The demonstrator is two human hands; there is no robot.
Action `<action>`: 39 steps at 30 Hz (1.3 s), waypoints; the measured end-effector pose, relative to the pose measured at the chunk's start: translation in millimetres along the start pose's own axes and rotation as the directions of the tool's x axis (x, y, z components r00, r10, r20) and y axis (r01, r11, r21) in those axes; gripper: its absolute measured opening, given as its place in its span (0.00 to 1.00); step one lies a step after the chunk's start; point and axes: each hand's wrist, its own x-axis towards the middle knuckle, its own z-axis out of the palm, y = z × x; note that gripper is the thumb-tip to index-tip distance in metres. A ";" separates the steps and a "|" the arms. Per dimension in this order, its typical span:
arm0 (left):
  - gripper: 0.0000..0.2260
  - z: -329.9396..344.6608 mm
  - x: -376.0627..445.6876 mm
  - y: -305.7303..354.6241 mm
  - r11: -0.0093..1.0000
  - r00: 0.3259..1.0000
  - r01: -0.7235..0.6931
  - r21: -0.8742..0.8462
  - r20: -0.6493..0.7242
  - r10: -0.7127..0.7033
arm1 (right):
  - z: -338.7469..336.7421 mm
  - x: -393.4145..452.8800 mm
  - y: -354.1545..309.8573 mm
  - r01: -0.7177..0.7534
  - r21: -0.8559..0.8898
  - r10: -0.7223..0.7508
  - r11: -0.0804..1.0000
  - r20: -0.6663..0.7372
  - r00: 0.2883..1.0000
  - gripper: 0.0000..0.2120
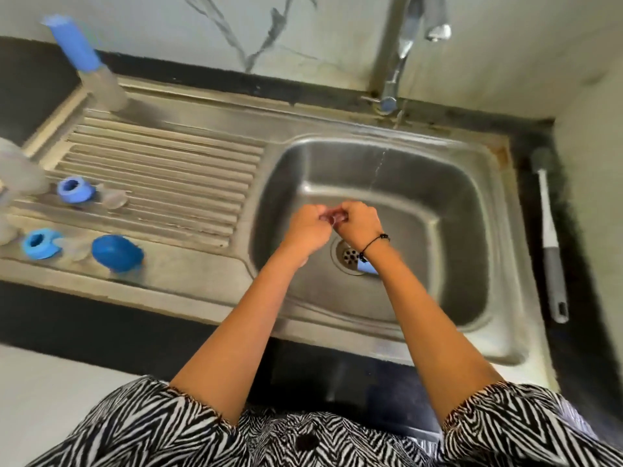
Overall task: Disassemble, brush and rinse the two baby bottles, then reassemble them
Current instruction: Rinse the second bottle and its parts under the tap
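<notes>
Over the sink basin point(438, 210) I pinch a small clear teat point(333, 215) between my left hand point(308, 230) and right hand point(359, 224), fingers of both curled onto it. Below my wrists sits the drain point(349, 256). Far to my left, on the drainboard point(161, 170), lie two blue collars point(72, 189) and a blue cap point(116, 253).

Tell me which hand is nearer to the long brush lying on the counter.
Right. The right hand is over the sink, on the side toward the brush. The left hand is just beyond it, farther from the brush.
</notes>
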 end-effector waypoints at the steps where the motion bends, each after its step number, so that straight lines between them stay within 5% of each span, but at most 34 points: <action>1: 0.10 10.9 1.0 1.4 1.000 1.000 0.005 0.001 0.028 -0.005 | -3.3 1.2 11.1 -0.039 -0.036 0.040 0.999 0.029 0.999 0.10; 5: 0.13 46.7 5.9 0.7 0.998 0.990 0.037 0.043 0.137 -0.043 | -1.8 3.9 62.2 -0.180 -0.199 0.204 0.963 0.107 0.973 0.13; 12: 0.16 72.7 23.3 -2.9 0.984 0.955 0.133 0.120 0.250 -0.160 | 29.3 12.8 98.2 0.041 -0.582 0.211 0.812 0.359 0.909 0.26; 18: 0.16 74.7 44.3 -9.2 0.967 0.946 0.119 0.225 0.269 -0.180 | 45.2 19.4 105.9 0.011 -0.640 0.237 0.768 0.301 0.924 0.22; 21: 0.13 73.8 59.6 -11.2 0.964 0.952 0.087 0.250 0.264 -0.154 | 43.8 30.8 104.2 -0.102 -0.536 0.277 0.838 0.256 0.926 0.26; 25: 0.10 72.9 83.6 -1.3 0.970 0.972 0.073 0.232 0.201 -0.121 | 22.3 61.0 90.3 -0.260 -0.143 0.279 0.955 0.138 0.950 0.25; 30: 0.11 71.0 118.9 29.0 0.985 0.982 0.161 -0.057 0.106 -0.154 | -17.2 93.5 76.7 -0.211 0.051 0.214 0.976 -0.055 0.975 0.23; 39: 0.13 68.2 139.7 55.3 0.813 0.937 0.331 -0.478 0.268 -0.224 | -46.9 102.8 67.8 -0.003 0.221 0.085 0.975 -0.362 0.928 0.17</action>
